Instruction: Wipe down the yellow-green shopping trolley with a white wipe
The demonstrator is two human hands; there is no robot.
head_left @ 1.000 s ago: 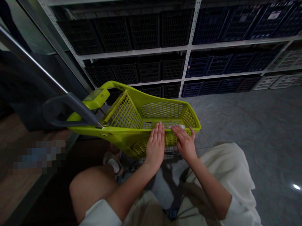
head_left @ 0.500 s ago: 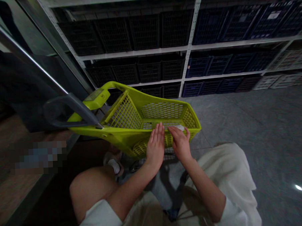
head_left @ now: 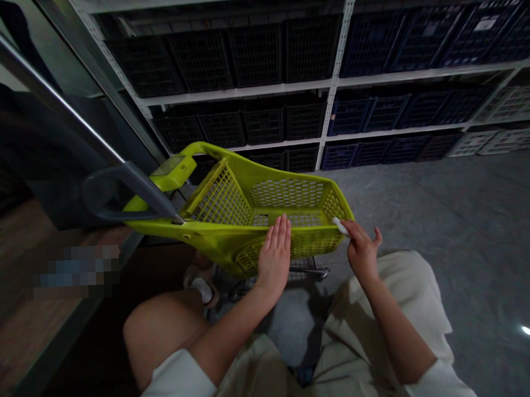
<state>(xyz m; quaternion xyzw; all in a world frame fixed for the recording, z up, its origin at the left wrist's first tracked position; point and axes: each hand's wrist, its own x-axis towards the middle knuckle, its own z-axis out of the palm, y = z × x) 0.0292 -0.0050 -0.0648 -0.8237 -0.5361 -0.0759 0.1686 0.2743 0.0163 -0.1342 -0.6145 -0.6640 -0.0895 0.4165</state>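
Observation:
A lime-green plastic shopping cart (head_left: 223, 235) with lattice walls stands in front of my knees. My left hand (head_left: 274, 251) rests flat on the cart's near rim, fingers stretched out and held side by side. At the rim's right front corner, my right hand (head_left: 362, 247) pinches a small white wad (head_left: 340, 225) that looks like tissue or cloth. The wad touches or nearly touches the corner. What lies under my right fingers is hidden.
Metal shelving (head_left: 238, 95) behind the cart holds several dark crates (head_left: 254, 55) and blue crates (head_left: 372, 41). A grey-handled metal pole (head_left: 77, 125) slants across the left, above a wooden bench (head_left: 29, 326). Grey floor (head_left: 423, 209) extends to the right.
My right hand has moved right along the near rim to the front corner, taking the white wad with it. My left hand has stayed on the rim.

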